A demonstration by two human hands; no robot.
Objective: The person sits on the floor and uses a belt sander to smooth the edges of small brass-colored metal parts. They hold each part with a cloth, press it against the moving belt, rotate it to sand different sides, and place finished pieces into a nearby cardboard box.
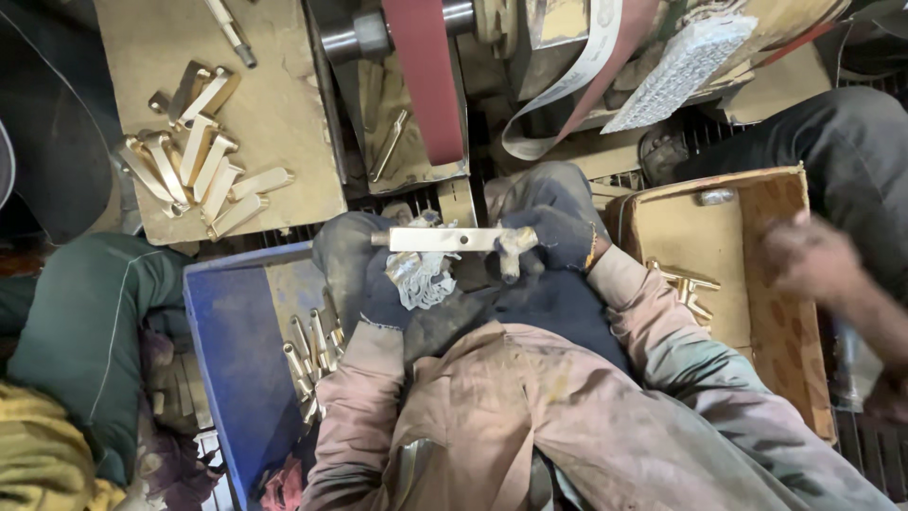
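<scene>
A flat brass bar (445, 238) with a small hole lies level between my two gloved hands, just below a red sanding belt (427, 76) on a roller. My left hand (364, 260), in a dark torn glove with frayed white threads, grips the bar's left end. My right hand (553, 237), also in a dark glove, grips the right end, where a short stub points downward. Both hands rest over my lap, above my dusty pink sleeves.
Several brass pieces (203, 156) lie piled on a dusty board at upper left. A blue bin (236, 331) at my left holds more brass pieces. A cardboard box (757, 274) at right holds a few parts; another person's blurred hand (813, 260) reaches over it.
</scene>
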